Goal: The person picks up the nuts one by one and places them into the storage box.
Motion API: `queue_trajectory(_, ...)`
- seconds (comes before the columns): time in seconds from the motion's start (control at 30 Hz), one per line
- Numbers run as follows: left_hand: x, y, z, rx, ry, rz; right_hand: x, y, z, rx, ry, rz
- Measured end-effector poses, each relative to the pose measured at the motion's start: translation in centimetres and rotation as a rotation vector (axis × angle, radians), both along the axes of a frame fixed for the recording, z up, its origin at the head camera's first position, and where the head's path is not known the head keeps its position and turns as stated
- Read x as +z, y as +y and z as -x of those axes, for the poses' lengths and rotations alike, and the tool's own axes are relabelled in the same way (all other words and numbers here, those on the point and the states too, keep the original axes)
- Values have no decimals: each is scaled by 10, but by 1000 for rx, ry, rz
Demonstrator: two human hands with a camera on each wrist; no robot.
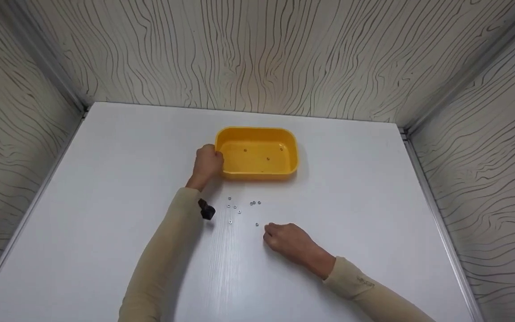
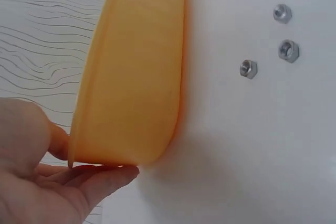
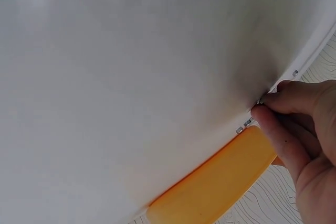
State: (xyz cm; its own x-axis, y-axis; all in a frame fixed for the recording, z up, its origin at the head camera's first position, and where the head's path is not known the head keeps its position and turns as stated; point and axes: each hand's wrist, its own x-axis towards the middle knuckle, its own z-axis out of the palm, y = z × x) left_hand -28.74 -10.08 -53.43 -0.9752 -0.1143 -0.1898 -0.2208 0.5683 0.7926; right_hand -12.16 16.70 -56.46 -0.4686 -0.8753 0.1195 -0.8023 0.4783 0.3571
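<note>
My left hand [image 1: 208, 162] grips the left end of a yellow plastic bin [image 1: 257, 173], thumb over the rim and fingers beneath it in the left wrist view. A few small nuts lie inside the bin. My right hand [image 1: 291, 241] is over the table in front of the bin. Its thumb and a fingertip pinch a small metal nut [image 3: 260, 100], mostly hidden between them. Just left of those fingertips in the head view lies another nut [image 1: 257, 224]. Several more hex nuts [image 2: 287, 51] are scattered on the table before the bin.
The white table [image 1: 351, 188] meets patterned wall panels [image 1: 248, 53] at the back and sides. A black device [image 1: 206, 210] is strapped at the left sleeve's wrist, close to the loose nuts.
</note>
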Motion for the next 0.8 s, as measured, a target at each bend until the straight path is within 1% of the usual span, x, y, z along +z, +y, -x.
queue_trajectory(0.1, 0, 0, 0, 20, -19, -21, -1, 1, -1, 2, 13, 2)
queue_trajectory(0.23, 0, -1, 0, 23, -25, -33, -1, 1, -1, -1, 21, 8)
queue_trajectory(0.33, 1, -3, 1, 13, -1, -17, 0, 1, -1, -13, -13, 44)
queue_trajectory(0.43, 3, -4, 2, 4, 4, -10, -1, 2, -2, -37, -81, 110)
queue_trajectory(0.5, 5, -4, 2, 1, -12, -9, -2, 3, -2, -54, -121, 141)
queue_trajectory(0.57, 7, -5, 3, -1, -43, -15, -3, 5, -2, -60, -135, 156)
queue_trajectory(0.67, 8, -6, 4, 3, -79, -22, -4, 7, -3, -53, -129, 151)
queue_trajectory(0.8, 6, -7, 3, 1, -86, -25, -3, 8, -4, -52, -111, 139)
